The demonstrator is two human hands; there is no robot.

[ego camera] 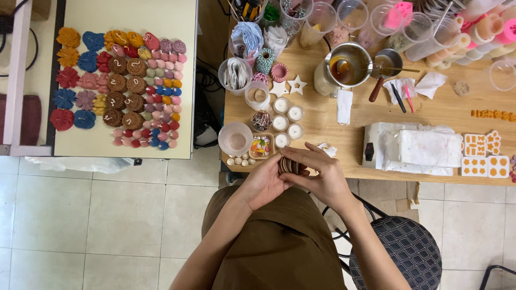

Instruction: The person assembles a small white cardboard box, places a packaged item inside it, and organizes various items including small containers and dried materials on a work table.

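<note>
Both hands pinch a stack of thin brown discs (290,165) at the near table (376,115) edge: left hand (264,183) cups it, right hand (322,174) fingers grip on top. Risk: discs slip & scatter to the tile floor (107,215), grip's loose. Wood table w/ tealights (287,121), wax pot (346,65); side table of coloured candles (121,80).

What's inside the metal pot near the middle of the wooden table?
The metal pot holds dark amber liquid, with a thin stick or utensil resting across the smaller pan beside it. The liquid is opaque, so the pot's bottom and anything sunk in it cannot be seen.
</note>
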